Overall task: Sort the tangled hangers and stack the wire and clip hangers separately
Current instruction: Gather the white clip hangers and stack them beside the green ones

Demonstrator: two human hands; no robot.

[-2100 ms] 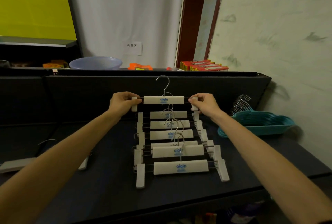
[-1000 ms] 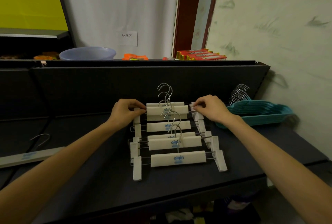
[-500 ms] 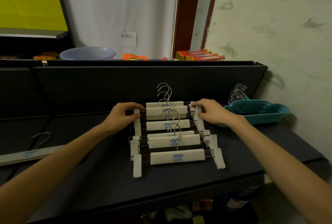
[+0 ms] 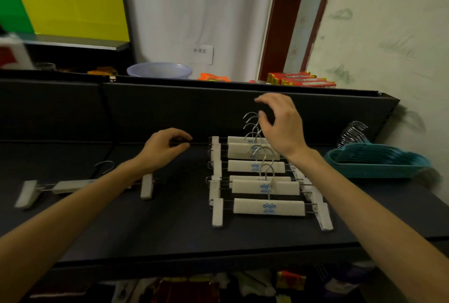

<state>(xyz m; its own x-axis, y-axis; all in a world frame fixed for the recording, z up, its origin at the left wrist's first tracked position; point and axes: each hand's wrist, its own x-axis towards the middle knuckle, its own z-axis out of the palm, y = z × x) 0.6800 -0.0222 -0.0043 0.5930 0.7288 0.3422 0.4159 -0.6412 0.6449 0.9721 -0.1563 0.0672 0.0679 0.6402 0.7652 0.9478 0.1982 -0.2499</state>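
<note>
A: Head view, entry: a row of white clip hangers with steel hooks (image 4: pixel 264 181) lies flat on the dark desk (image 4: pixel 170 227), each one overlapping the next, from the back panel toward the front edge. Blue lettering shows on the bars.

B: Hands?

A: Neither holds anything. The right hand (image 4: pixel 281 127) is raised over the far end of the row, above the hooks, fingers loosely curved and spread, touching nothing that I can see. The left hand (image 4: pixel 165 148) hangs low over the desk, left of the row and apart from it, fingers curled under, thumb near the fingertips, empty.

B: Other hangers?

A: One single white clip hanger (image 4: pixel 70 186) lies alone on the desk at the left, partly under the left forearm, its hook pointing to the back panel. At the right end of the desk sits a stack of teal hangers with wire hooks (image 4: pixel 379 161), well apart from the row.

B: Background?

A: A pale lavender plastic basin (image 4: pixel 159 70) and red-and-yellow packets (image 4: pixel 301 79) on the ledge behind the panel.
</note>
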